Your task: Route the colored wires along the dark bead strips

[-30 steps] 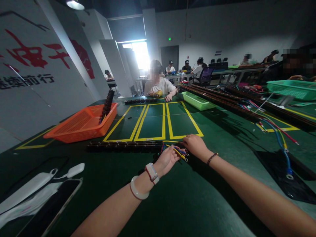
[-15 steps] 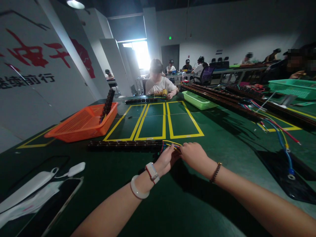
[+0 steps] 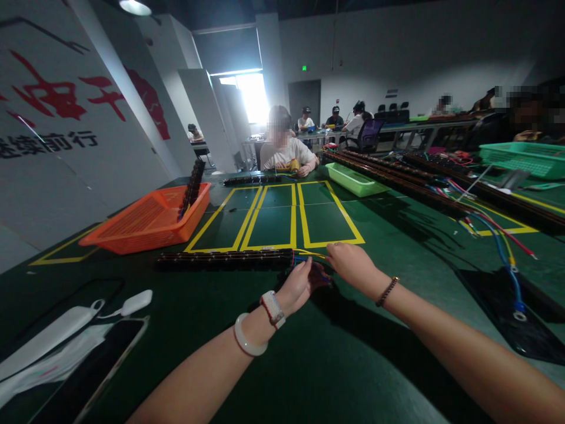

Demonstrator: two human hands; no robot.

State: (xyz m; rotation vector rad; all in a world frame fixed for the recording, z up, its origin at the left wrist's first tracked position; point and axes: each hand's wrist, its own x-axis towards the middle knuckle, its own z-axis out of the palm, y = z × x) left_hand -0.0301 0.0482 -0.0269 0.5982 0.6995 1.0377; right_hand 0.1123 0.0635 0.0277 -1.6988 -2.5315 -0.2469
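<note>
A long black strip-shaped part (image 3: pixel 225 259) lies crosswise on the green table in front of me, with coloured wires leaving its right end. My left hand (image 3: pixel 296 287) is closed around the blue and red wires close to that end. Farther right, my right hand (image 3: pixel 351 263) is closed in a pinch on the yellow wire (image 3: pixel 311 254), which stretches from the strip to my fingers. Dark wire ends stick out past my left fingers, partly in shadow. My fingertips are partly hidden by the backs of my hands.
An orange basket (image 3: pixel 145 218) holding another black strip stands at left. Long black strips (image 3: pixel 397 179) with loose wires rest over a green basket (image 3: pixel 355 181) at right. A white-cased device (image 3: pixel 53 335) lies near left; a dark phone-like slab (image 3: pixel 512 312) near right. A person sits opposite.
My right hand has moved slightly right and up, away from my left hand, with the yellow wire. The gap between my hands has widened, showing the other wires. My left hand has stayed put.
</note>
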